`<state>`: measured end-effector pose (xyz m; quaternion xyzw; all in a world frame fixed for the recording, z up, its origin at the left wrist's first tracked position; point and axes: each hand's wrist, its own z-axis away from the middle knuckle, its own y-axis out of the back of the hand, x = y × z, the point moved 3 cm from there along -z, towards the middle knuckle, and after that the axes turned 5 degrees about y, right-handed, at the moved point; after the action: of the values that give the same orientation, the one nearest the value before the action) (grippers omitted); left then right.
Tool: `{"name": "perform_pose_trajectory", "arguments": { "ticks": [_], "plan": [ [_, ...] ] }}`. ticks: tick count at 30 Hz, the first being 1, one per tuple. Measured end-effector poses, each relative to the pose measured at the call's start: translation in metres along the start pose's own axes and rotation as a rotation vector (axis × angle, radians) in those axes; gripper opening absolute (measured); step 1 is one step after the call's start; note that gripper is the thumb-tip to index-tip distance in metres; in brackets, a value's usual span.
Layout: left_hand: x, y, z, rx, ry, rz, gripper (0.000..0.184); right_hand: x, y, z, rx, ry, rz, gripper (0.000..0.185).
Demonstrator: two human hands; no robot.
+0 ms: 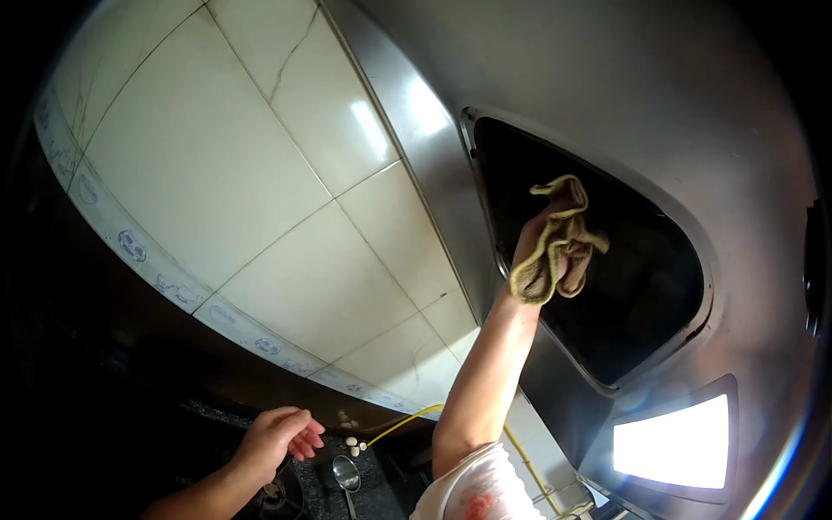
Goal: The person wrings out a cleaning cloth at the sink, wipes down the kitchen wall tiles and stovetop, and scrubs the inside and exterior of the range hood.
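My right hand (526, 247) is raised to the dark opening of a metal range hood (637, 286). A crumpled brownish cloth with a yellow-green edge (572, 230) is gripped in it and covers most of the fingers. The cloth is in front of the dark panel; whether it presses on the surface I cannot tell. Lower left, my left hand (282, 436) hovers above the dark counter by a stove burner (276, 494). Its fingers are loosely bent with nothing in them. Near that hand lies a metal ladle (347, 475).
A lit lamp panel (672, 442) shines at the hood's lower right. Cream wall tiles (243, 156) with a patterned border run along the left. Several small white pieces (355, 446) lie on the dark counter (381, 498). A yellow hose (403, 423) passes behind my right arm.
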<state>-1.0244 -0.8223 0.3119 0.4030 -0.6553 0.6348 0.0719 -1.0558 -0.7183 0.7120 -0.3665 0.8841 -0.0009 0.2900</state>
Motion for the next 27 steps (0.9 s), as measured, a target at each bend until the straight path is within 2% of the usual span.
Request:
{"name": "perform_pose_trajectory", "arguments": {
  "ticks": [1,2,4,10,14,16,18,20,23,25,27],
  "plan": [
    [-0.008,0.007,-0.001,0.055,0.044,0.028,0.033,0.007,-0.007,0.002,0.008,-0.196,-0.027,0.037],
    [-0.011,0.009,0.000,0.054,0.041,0.028,0.033,0.004,-0.007,0.003,0.005,-0.197,-0.028,0.037],
    [-0.017,0.014,0.002,0.109,0.072,0.043,0.032,-0.003,-0.001,0.005,0.080,-0.223,0.183,0.035],
    [-0.013,0.015,0.013,0.121,0.045,0.068,0.031,0.003,-0.009,0.024,0.156,-0.159,0.031,0.030],
    [-0.007,0.023,0.023,0.147,0.000,0.091,0.031,0.012,-0.047,0.048,0.404,0.294,0.677,0.021],
    [-0.010,0.029,0.024,0.164,-0.008,0.109,0.031,0.019,-0.060,0.053,-0.060,0.223,1.095,0.026],
    [-0.014,0.028,0.025,0.170,-0.009,0.124,0.031,0.005,-0.055,0.062,-0.195,0.511,1.206,0.038],
    [-0.012,0.027,0.028,0.162,-0.023,0.130,0.031,-0.010,-0.067,0.087,-0.045,0.918,1.750,0.039],
    [-0.017,0.033,0.028,0.181,-0.028,0.128,0.032,-0.033,-0.069,0.070,-0.299,1.081,2.417,0.035],
    [-0.022,0.037,0.027,0.203,-0.018,0.140,0.033,-0.034,-0.072,0.036,-0.320,1.186,2.331,0.040],
    [-0.024,0.036,0.027,0.202,-0.011,0.142,0.033,-0.033,-0.093,0.006,-0.391,1.177,2.331,0.044]
  ]
}}
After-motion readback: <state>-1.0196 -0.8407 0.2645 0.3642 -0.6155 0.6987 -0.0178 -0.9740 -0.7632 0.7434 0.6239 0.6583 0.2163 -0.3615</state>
